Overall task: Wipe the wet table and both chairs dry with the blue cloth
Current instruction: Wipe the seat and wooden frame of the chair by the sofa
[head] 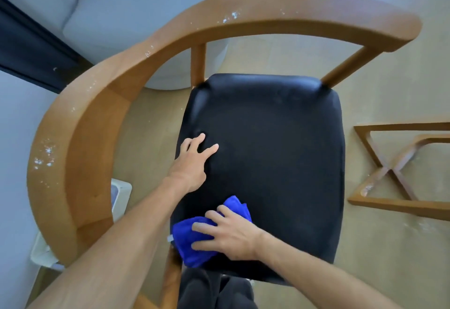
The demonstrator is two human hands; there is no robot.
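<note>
I press my right hand [231, 234], fingers flat, on the bunched blue cloth [194, 243] at the near left corner of the chair seat [272, 162] to dry it, my spread, empty left hand [192, 162] bracing on the seat's left edge.

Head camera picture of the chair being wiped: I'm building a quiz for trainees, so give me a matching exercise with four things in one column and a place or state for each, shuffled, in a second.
Things:
1. blue cloth
2. left hand
3. curved wooden backrest
4. right hand

Places or states:
A. dotted with water droplets
B. bunched at the near left corner of the black seat
C. fingers spread, resting bare on the seat
D. pressing down on the cloth

Pairs: 1-B, 2-C, 3-A, 4-D
</note>
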